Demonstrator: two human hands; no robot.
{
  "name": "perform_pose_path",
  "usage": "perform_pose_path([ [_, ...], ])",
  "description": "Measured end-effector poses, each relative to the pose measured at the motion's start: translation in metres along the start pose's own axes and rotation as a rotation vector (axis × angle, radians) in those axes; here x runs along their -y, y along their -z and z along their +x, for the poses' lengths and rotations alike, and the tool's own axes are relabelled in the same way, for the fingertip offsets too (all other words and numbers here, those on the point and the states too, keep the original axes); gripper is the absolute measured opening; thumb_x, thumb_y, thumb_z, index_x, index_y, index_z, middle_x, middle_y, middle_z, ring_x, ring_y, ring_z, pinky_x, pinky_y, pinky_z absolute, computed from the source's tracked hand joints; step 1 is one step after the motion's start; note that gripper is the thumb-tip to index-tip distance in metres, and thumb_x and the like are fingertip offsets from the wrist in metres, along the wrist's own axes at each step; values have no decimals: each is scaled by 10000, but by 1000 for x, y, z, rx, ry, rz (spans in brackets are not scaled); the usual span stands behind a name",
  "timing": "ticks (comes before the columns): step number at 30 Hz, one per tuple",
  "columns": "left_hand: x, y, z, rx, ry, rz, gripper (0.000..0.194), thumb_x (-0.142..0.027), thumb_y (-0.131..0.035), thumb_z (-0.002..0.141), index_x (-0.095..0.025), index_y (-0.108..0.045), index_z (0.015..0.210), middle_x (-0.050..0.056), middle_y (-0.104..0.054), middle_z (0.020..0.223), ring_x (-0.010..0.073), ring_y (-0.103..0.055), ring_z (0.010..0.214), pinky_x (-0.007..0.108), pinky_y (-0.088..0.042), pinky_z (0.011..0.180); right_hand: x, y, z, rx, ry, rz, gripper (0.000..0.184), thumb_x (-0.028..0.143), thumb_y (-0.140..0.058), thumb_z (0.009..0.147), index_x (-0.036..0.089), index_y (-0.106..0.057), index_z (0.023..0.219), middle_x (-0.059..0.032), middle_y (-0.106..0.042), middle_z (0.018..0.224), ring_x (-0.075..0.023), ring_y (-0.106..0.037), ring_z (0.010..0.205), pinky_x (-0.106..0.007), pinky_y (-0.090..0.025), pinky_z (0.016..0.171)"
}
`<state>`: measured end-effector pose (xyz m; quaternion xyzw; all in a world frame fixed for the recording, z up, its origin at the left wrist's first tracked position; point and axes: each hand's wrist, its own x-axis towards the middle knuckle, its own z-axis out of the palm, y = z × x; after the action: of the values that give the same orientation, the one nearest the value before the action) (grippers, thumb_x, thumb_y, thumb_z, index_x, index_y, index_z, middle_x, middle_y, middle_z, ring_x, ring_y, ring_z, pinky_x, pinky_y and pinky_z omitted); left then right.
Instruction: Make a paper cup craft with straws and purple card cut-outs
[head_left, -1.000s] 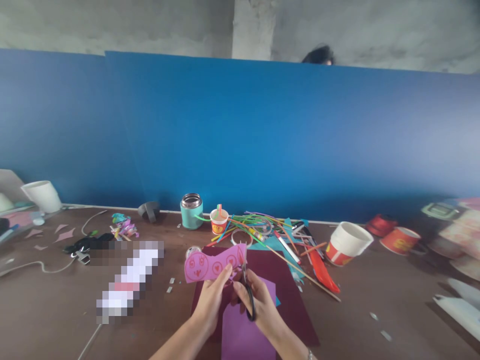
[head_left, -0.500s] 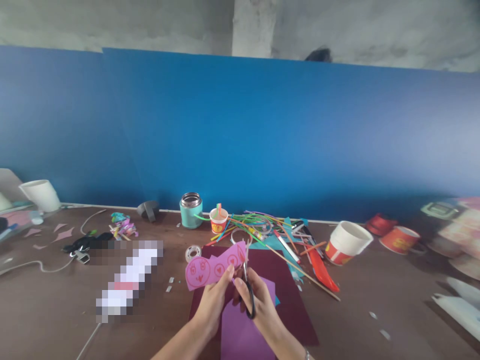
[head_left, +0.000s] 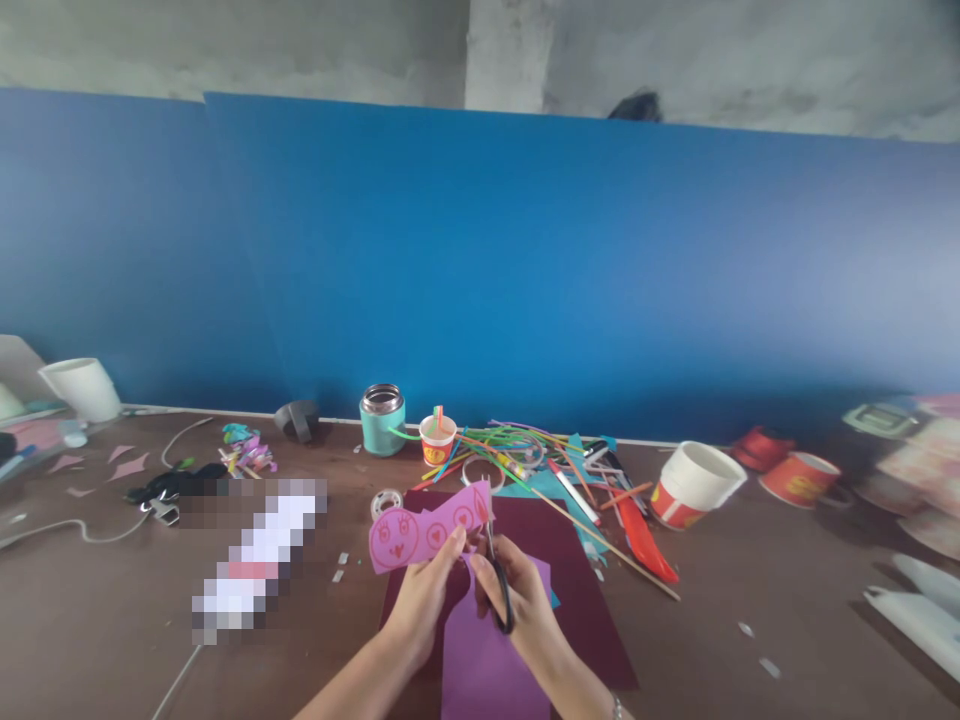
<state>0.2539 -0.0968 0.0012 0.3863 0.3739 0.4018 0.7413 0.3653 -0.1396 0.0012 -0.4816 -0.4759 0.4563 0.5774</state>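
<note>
My left hand (head_left: 429, 590) pinches a strip of pink paper (head_left: 395, 541) along its lower edge. A round face, hearts in circles and a pointed shape are drawn on the strip in red. Black-handled scissors (head_left: 504, 600) are gripped in my right hand (head_left: 525, 595), their blades pointing up against the strip's right end. How far the blades are apart is hard to make out. Beneath both hands lie purple paper (head_left: 491, 670) and a dark maroon sheet (head_left: 592, 620).
At the back stand a teal jar (head_left: 383, 425) and a small paper cup (head_left: 437, 442). Several coloured pipe cleaners (head_left: 517, 440), a wooden stick (head_left: 622, 557) and a tape roll (head_left: 387, 504) lie ahead. Larger paper cups (head_left: 694, 485) are on the right, a blurred-out white strip (head_left: 259, 560) left.
The pink strip and my left hand have shifted very slightly up and left. The scissors stay at the strip's right end, and the things on the table have not moved.
</note>
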Motion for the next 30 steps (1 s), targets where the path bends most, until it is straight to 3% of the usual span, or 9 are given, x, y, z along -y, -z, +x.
perform_pose_path([
  [5,1,4,4,-33,-44,22,453,-532,-665,658,-131,-723,861,109,-713,768,280,-638,834,350,-477,754,4,1,0,1,-39,-24,381,544,-565,790,182,-482,705,65,-434,470,-71,-376,408,-210,-294,423],
  [11,-5,4,4,-59,-61,107,469,-535,-642,678,-128,-716,898,136,-695,1002,292,-587,1029,357,-435,878,10,2,1,-14,-64,-41,401,545,-591,762,178,-469,654,70,-424,436,-60,-359,388,-199,-285,402],
  [22,-5,8,8,-75,-87,127,418,-502,-628,708,-137,-709,896,140,-692,1014,289,-591,1032,361,-446,860,1,4,2,-29,-106,-77,409,563,-609,728,171,-500,693,89,-404,407,-48,-338,332,-179,-273,344],
  [30,-7,6,8,-136,-132,80,428,-496,-681,659,-130,-692,880,117,-712,911,246,-640,876,302,-490,723,-9,5,5,-42,-156,-107,430,582,-627,688,174,-490,689,95,-406,361,-49,-333,278,-175,-244,304],
])
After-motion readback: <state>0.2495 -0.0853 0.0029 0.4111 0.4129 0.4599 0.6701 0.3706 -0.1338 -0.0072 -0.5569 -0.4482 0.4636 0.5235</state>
